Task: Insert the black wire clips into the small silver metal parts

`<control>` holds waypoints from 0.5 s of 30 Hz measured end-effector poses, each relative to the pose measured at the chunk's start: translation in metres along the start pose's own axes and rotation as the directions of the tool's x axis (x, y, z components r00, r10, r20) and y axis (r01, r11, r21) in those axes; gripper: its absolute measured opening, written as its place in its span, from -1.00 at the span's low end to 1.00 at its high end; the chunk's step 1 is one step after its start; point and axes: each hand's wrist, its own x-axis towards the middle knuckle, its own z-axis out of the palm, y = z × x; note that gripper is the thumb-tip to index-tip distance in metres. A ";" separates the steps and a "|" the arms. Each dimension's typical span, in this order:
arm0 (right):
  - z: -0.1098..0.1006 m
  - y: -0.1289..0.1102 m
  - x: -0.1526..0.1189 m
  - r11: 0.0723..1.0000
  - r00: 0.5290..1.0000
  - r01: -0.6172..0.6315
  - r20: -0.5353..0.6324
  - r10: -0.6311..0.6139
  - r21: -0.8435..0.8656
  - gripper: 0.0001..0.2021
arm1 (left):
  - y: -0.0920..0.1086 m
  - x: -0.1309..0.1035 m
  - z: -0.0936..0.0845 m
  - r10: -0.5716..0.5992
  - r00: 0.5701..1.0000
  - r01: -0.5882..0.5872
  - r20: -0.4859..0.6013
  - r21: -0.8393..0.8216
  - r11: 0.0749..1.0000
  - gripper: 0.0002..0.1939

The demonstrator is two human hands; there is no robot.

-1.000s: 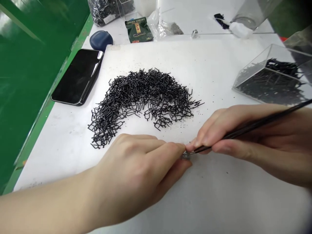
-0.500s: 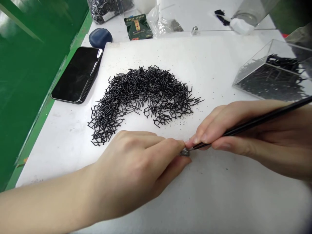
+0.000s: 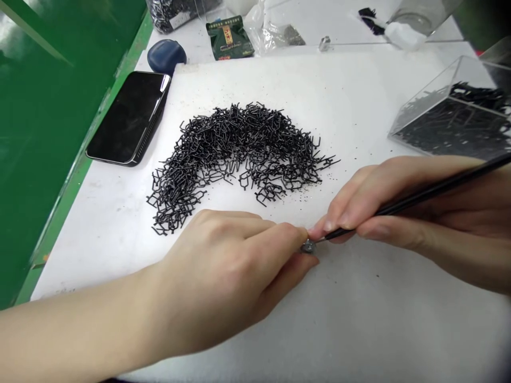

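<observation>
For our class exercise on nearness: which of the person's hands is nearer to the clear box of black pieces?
Right: the right hand is just on the near side of the clear box; the left hand is farther off, to the left.

Left grip (image 3: 235,266) around the part (image 3: 308,247), right grip (image 3: 431,236) close beside it, with the tool (image 3: 439,187) tip at that part! Just beyond the left grip, the heap (image 3: 239,133) on the tabletop (image 3: 359,319); out to its left, the phone (image 3: 128,114); farther back, the packet (image 3: 229,38). Beyond the right grip, strips (image 3: 479,119) in the box (image 3: 469,69).
</observation>
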 end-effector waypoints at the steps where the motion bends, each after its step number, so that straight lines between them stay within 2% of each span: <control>1: 0.000 0.000 0.000 1.000 1.000 0.000 -0.002 0.000 -0.006 -0.90 | 0.000 0.000 0.000 0.003 1.000 -0.003 -0.001 -0.004 1.000 -0.77; 4: 0.000 0.000 0.001 1.000 1.000 0.012 0.005 -0.012 -0.006 -0.91 | 0.000 -0.002 0.000 0.015 1.000 -0.015 0.000 0.001 1.000 -0.79; 15: 0.001 0.002 0.003 0.997 0.999 0.004 0.045 -0.008 0.075 -0.75 | -0.002 -0.001 0.001 0.014 1.000 -0.014 0.000 0.005 1.000 -0.79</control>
